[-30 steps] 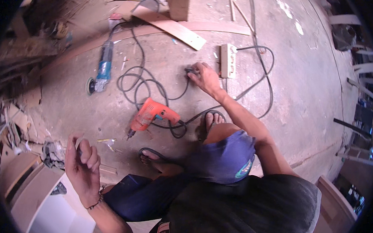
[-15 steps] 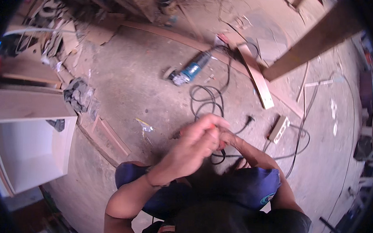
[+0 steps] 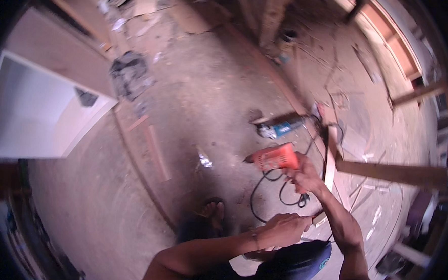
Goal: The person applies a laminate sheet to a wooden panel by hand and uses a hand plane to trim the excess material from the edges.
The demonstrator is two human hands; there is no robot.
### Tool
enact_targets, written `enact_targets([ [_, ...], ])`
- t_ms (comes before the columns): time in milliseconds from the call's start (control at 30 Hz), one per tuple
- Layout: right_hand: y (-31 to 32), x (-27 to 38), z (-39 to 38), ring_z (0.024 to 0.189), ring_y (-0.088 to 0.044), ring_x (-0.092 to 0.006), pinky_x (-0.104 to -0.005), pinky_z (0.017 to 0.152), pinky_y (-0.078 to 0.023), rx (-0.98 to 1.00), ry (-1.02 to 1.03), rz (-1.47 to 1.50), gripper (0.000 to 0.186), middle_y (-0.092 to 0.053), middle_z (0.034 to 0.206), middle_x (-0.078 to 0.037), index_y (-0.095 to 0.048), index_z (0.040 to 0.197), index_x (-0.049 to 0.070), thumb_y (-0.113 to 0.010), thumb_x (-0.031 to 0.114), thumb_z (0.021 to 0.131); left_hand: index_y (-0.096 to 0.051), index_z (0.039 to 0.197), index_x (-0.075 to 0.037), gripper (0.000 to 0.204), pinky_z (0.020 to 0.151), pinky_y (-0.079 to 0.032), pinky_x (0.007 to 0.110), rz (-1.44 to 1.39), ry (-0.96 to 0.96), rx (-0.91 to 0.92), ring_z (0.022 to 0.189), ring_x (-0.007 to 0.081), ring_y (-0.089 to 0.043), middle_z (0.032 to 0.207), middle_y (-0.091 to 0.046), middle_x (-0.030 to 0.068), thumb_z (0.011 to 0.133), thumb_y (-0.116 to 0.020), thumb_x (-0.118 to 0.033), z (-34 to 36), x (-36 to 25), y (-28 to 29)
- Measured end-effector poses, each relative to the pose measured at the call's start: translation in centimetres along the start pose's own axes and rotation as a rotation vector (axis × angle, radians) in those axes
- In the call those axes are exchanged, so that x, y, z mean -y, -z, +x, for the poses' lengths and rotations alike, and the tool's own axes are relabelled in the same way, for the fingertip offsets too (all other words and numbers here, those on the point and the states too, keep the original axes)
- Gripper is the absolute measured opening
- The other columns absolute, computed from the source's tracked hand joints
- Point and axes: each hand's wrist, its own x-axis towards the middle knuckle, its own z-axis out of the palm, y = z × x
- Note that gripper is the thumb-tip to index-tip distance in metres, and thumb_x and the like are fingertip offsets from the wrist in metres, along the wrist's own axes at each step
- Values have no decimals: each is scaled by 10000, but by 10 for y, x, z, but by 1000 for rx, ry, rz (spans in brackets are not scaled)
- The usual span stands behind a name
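Observation:
My right hand point(image 3: 305, 175) is wrapped round the grip of an orange-red power drill point(image 3: 276, 157). The drill is held level above the floor, its dark chuck towards the left. Lower down and nearer my body, my left hand point(image 3: 285, 230) is closed; its fingers hide whatever they hold. A little red shows just past its fingertips, beside a pale beige power strip point(image 3: 322, 217). Black cable point(image 3: 253, 200) hangs in loops below the drill. Beyond the drill lies a teal angle grinder point(image 3: 280, 129) on the concrete floor.
A narrow wooden board point(image 3: 331, 150) lies to the right, near a wooden post point(image 3: 394, 173). At the left stands an open white-lined cabinet point(image 3: 38, 115), with a dark crumpled cloth point(image 3: 130, 74) by its corner. Wood strips point(image 3: 157, 151) and a small shiny wrapper point(image 3: 204, 159) lie on the floor.
My hands were close together in front of my knees; now they are apart. The drill, mostly hidden before, is raised in my right hand. The view has turned, and a sandalled foot shows.

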Motion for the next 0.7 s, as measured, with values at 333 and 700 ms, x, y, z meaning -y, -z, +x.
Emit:
enact_targets([
  [333,-70,279,-138,766,-651,-324,-408,716,-525,-294,241,-356,351,-653,879,-194,-587,1067,2,-766,174,818,-617,1282,-79,503,478,-285,208,-1661,-83,-419,561,48,-408,657,-374,-75,1047,-432,-484,-65,78,-11],
  [700,-112,458,-364,813,-733,-415,-477,714,-587,144,333,-598,553,-729,860,-189,-583,1237,67,-807,229,758,-617,1252,-100,750,945,-518,360,-2026,-92,-752,1012,200,-657,1073,-704,70,954,-393,-752,-323,-207,39],
])
